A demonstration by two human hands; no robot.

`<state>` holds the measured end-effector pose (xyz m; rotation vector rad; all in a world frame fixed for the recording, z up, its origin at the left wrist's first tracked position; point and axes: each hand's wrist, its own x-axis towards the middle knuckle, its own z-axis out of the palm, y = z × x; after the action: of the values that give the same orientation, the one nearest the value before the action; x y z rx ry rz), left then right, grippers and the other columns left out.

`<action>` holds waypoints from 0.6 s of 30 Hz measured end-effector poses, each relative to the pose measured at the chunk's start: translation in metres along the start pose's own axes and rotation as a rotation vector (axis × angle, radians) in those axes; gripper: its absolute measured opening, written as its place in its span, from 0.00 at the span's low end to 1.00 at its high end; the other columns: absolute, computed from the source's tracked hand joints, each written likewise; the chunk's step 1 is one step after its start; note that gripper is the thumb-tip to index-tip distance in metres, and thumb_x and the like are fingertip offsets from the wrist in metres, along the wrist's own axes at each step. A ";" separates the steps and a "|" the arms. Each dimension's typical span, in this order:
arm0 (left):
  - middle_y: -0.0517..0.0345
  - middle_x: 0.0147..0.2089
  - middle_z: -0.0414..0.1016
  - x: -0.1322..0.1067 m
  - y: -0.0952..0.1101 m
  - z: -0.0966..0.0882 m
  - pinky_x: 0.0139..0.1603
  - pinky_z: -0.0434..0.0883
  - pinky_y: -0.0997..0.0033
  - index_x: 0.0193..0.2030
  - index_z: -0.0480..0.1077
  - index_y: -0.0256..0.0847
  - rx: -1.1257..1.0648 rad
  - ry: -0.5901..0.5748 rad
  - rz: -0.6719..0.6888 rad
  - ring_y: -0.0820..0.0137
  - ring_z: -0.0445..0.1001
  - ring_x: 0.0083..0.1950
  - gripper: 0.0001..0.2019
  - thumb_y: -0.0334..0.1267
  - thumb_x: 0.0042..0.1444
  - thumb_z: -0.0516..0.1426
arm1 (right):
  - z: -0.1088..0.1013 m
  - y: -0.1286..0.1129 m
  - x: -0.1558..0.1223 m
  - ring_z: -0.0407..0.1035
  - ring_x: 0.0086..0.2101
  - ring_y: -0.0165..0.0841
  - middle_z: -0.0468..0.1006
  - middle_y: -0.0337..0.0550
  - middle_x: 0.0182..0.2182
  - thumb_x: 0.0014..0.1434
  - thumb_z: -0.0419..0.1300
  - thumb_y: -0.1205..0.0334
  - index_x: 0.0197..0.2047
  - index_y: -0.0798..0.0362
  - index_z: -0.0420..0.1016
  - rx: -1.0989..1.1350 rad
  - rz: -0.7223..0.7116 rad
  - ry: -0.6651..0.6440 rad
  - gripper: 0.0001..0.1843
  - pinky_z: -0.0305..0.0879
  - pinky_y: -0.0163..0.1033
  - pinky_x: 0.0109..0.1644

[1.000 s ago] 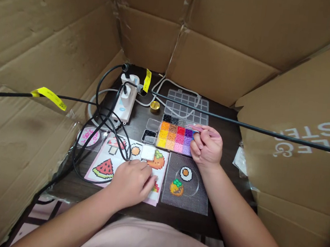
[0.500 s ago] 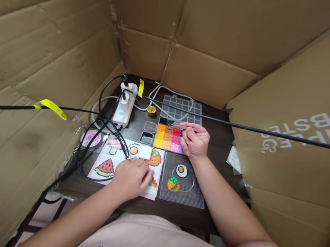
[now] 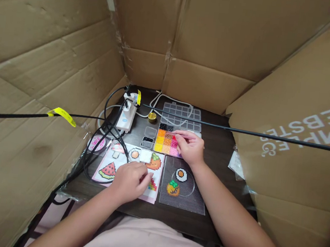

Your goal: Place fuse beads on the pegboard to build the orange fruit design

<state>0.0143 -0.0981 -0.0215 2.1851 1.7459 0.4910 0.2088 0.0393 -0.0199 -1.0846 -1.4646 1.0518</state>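
Observation:
My right hand (image 3: pixel 191 148) is closed on pink tweezers (image 3: pixel 178 133), whose tips reach over the compartmented bead tray (image 3: pixel 165 141) full of coloured beads. My left hand (image 3: pixel 129 182) rests palm down, fingers loosely curled, on the pattern sheet (image 3: pixel 113 164) printed with a watermelon and other pixel pictures. To the right of the sheet lies a clear pegboard (image 3: pixel 195 199) carrying a finished fried egg (image 3: pixel 181 174) and an orange fruit with green leaves (image 3: pixel 173 188). A small white square box (image 3: pixel 145 156) sits on the sheet just beyond my left hand.
Cardboard walls surround the dark table (image 3: pixel 218 145). A white power strip (image 3: pixel 126 116) with black cables (image 3: pixel 105 133) occupies the back left. A clear tray lid (image 3: pixel 180 115), a gold tin (image 3: pixel 152 117), small clear boxes (image 3: pixel 148 137) and a pink round piece (image 3: pixel 97 143) lie nearby. A black rod (image 3: pixel 255 133) crosses above.
My right hand with the tweezers shifted left across the bead tray. The left hand stays on the sheet. The view tilted up and back slightly.

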 end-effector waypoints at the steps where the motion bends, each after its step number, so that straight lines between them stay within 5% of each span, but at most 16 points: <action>1: 0.59 0.24 0.68 0.001 -0.001 -0.004 0.31 0.56 0.70 0.24 0.67 0.38 -0.079 0.023 -0.009 0.73 0.67 0.28 0.16 0.39 0.63 0.51 | 0.001 0.001 -0.002 0.75 0.25 0.34 0.83 0.46 0.30 0.55 0.63 0.53 0.36 0.53 0.81 -0.006 0.007 0.008 0.12 0.72 0.37 0.24; 6: 0.63 0.21 0.60 0.019 0.003 -0.031 0.30 0.57 0.73 0.22 0.62 0.37 -0.441 0.139 -0.140 0.77 0.60 0.26 0.18 0.42 0.61 0.53 | 0.005 0.003 -0.006 0.78 0.32 0.39 0.82 0.46 0.29 0.55 0.63 0.55 0.36 0.52 0.81 0.039 0.005 0.031 0.10 0.76 0.41 0.31; 10: 0.64 0.24 0.61 0.039 0.023 -0.044 0.28 0.61 0.76 0.29 0.63 0.39 -0.859 0.227 -0.263 0.77 0.61 0.26 0.13 0.44 0.59 0.55 | 0.004 0.005 -0.008 0.77 0.29 0.37 0.82 0.45 0.28 0.56 0.63 0.56 0.37 0.53 0.80 0.076 -0.031 0.045 0.10 0.75 0.39 0.28; 14: 0.61 0.33 0.66 0.059 0.032 -0.044 0.37 0.68 0.74 0.40 0.66 0.40 -1.057 0.478 -0.274 0.75 0.67 0.32 0.10 0.44 0.57 0.58 | 0.003 0.009 -0.010 0.72 0.20 0.32 0.81 0.44 0.25 0.55 0.64 0.57 0.37 0.54 0.81 0.094 -0.071 0.096 0.10 0.68 0.36 0.21; 18: 0.61 0.29 0.65 0.087 0.012 -0.037 0.31 0.65 0.77 0.31 0.65 0.39 -1.160 0.759 -0.384 0.76 0.64 0.29 0.09 0.42 0.56 0.57 | 0.001 0.007 -0.014 0.63 0.14 0.26 0.83 0.45 0.29 0.55 0.65 0.59 0.37 0.54 0.81 0.162 -0.073 0.110 0.09 0.60 0.35 0.16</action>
<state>0.0258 -0.0147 0.0235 0.8506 1.4403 1.7982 0.2099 0.0274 -0.0300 -0.9524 -1.2988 1.0245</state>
